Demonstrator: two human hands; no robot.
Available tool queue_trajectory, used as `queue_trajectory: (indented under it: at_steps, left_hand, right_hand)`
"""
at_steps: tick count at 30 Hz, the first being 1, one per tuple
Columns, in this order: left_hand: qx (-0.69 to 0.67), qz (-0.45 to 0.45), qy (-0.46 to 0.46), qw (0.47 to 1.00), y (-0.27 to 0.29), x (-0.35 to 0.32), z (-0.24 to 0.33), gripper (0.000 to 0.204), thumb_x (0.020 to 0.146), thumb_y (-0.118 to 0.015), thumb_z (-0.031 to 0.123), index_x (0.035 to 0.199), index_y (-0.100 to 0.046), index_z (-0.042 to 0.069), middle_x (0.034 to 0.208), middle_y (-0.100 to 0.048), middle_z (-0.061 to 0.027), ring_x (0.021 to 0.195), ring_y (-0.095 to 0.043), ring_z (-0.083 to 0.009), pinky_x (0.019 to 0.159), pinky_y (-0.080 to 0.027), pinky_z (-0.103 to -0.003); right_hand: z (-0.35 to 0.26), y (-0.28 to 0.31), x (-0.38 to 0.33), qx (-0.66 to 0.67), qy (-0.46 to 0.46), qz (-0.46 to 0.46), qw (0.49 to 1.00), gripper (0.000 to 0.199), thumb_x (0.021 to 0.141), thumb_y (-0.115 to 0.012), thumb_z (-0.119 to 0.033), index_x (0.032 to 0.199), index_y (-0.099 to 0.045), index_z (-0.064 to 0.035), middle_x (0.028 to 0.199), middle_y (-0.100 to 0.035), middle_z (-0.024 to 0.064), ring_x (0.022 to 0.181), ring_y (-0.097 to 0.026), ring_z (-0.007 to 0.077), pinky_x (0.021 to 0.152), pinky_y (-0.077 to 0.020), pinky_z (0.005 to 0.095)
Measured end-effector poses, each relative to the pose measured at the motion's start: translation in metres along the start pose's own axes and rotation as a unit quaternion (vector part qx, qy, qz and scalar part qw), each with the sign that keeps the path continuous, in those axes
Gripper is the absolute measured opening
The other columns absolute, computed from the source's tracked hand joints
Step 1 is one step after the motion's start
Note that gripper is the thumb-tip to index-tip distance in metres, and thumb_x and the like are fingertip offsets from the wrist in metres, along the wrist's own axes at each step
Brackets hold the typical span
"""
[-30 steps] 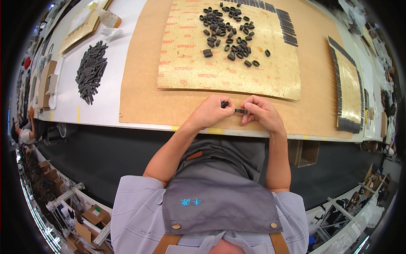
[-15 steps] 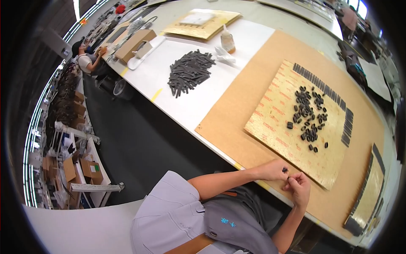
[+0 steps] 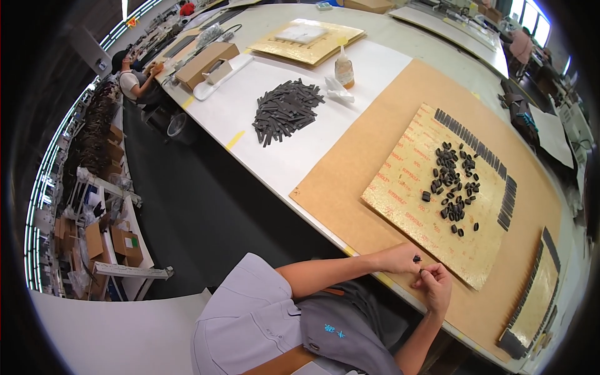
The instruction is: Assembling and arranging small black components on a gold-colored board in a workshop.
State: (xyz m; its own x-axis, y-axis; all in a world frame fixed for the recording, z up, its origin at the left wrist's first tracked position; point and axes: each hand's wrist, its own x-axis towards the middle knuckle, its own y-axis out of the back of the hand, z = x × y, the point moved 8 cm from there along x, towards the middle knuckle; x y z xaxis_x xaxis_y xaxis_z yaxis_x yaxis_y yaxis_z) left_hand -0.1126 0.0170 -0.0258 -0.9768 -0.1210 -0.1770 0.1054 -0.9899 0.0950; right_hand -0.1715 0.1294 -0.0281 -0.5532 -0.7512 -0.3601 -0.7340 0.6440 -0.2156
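Note:
Close to the table's front edge, my left hand (image 3: 400, 258) is closed with a small black piece (image 3: 417, 258) showing at its fingertips. My right hand (image 3: 436, 287) meets it there, thumb and fingers pinched on a dark bit of what looks like the same piece. Its exact shape is mostly hidden by the fingers. Just beyond my hands lies a yellowish board (image 3: 400, 206) with many small black loops (image 3: 447, 165) scattered over it. Flat black strips (image 3: 465, 133) line up in a row along that board's far and right edges.
A heap of loose black strips (image 3: 284, 111) lies on white paper to the left. Behind it stand a glue bottle (image 3: 344, 72), crumpled tissue (image 3: 338, 90) and a cardboard box (image 3: 203, 65). Another strip-edged board (image 3: 534, 294) lies at right. A person (image 3: 139, 81) sits far left.
My hands stay together, still pinching, with only slight finger movement. The view has shifted a little, so the table's things sit slightly lower in the picture.

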Motion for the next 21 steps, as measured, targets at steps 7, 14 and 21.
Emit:
queue_trajectory:
  at_steps: [7,14,21]
  left_hand:
    - [-0.007,0.006,0.005,1.000,-0.001,-0.004,-0.005,0.016,0.074,-0.061,0.014,0.071,-0.059,-0.001,0.059,-0.054,-0.0052,0.057,-0.046,-0.0091,0.053,-0.039,-0.029]
    - [0.024,-0.016,0.005,1.000,-0.012,0.000,-0.010,0.017,0.075,-0.060,0.015,0.074,-0.058,-0.002,0.061,-0.055,-0.0061,0.059,-0.047,-0.0102,0.055,-0.041,-0.030]
    - [0.005,-0.010,0.058,0.998,0.006,-0.005,-0.012,0.016,0.077,-0.059,0.017,0.073,-0.060,0.001,0.060,-0.051,-0.0007,0.058,-0.043,-0.0068,0.051,-0.037,-0.026]
  right_hand:
    - [-0.007,-0.004,-0.016,0.098,0.027,-0.064,0.993,0.012,0.082,-0.057,0.004,0.094,-0.054,0.0037,0.085,-0.065,0.0160,0.078,-0.066,0.0217,0.078,-0.0545,0.0339]
    - [0.007,0.015,-0.021,0.101,-0.014,-0.025,0.994,0.013,0.084,-0.058,0.000,0.096,-0.055,0.0056,0.086,-0.065,0.0171,0.078,-0.067,0.0235,0.076,-0.0557,0.0355]
    - [0.003,-0.004,0.003,0.048,-0.053,-0.077,0.994,0.009,0.085,-0.060,-0.004,0.090,-0.056,0.0025,0.081,-0.064,0.0125,0.074,-0.066,0.0183,0.069,-0.0546,0.0272]
